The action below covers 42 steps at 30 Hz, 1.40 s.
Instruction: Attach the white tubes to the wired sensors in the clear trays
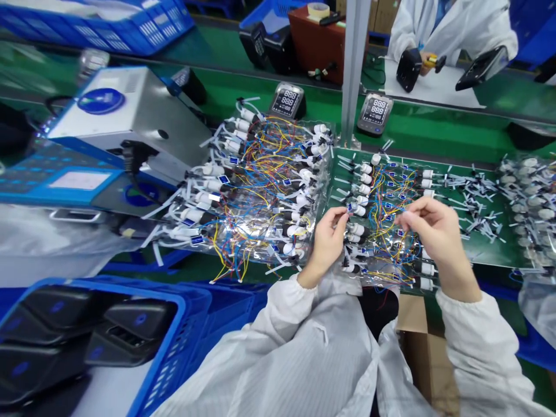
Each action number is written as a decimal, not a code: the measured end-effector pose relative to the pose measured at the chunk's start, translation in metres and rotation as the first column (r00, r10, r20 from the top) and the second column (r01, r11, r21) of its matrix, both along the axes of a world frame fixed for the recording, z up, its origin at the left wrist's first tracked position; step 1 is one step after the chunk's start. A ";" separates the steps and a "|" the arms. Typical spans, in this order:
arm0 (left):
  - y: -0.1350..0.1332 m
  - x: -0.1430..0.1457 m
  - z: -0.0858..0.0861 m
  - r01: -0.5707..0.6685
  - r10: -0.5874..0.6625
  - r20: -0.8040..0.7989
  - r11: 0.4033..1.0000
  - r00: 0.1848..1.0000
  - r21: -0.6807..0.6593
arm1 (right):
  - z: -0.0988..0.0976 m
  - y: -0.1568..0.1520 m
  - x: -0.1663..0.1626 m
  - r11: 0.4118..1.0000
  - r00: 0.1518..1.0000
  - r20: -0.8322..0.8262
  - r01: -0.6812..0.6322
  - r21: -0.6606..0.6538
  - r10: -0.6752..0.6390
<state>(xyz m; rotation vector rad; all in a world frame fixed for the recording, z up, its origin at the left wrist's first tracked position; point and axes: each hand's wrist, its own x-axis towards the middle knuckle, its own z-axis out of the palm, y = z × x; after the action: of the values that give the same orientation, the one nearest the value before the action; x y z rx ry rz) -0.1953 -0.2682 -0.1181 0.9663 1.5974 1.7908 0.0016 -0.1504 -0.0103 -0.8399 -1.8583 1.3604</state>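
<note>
My left hand (326,238) is closed in a pinch on a small white pump part (353,208) with a blue label, held just above a clear tray (382,229) of similar wired pump parts. My right hand (434,229) is closed too, fingertips pinched on something thin, probably a wire, that I cannot make out. Both hands hover over the tangle of red, yellow and blue wires. A second, fuller clear tray of wired pump parts (256,191) lies to the left of my left hand. White sleeves cover both forearms.
A grey and blue machine (117,127) stands at the left. A blue crate with black housings (87,341) sits near left. Loose white tubes (473,197) and round parts (530,202) lie right. Two digital monitors (376,113) and a metal post (354,69) stand behind. Another person in white works at far right.
</note>
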 end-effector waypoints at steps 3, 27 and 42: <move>-0.001 -0.003 -0.007 -0.044 0.043 -0.097 0.999 0.994 -0.013 | -0.025 0.002 0.003 0.998 0.996 0.077 0.047 0.041 -0.050; -0.001 -0.004 -0.001 0.162 -0.263 -0.577 0.962 0.773 -0.221 | -0.022 0.013 -0.040 0.762 0.701 0.705 -0.512 0.396 0.105; -0.005 0.013 -0.004 -0.072 0.067 -0.089 0.996 0.994 -0.050 | -0.062 0.038 -0.053 0.715 0.795 0.566 -0.524 0.462 0.217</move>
<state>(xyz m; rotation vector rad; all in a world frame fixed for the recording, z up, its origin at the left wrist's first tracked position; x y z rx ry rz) -0.1818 -0.2731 -0.1218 0.9878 1.7433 1.7643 -0.0515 -0.1123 -0.0718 -0.4696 -2.7771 0.6809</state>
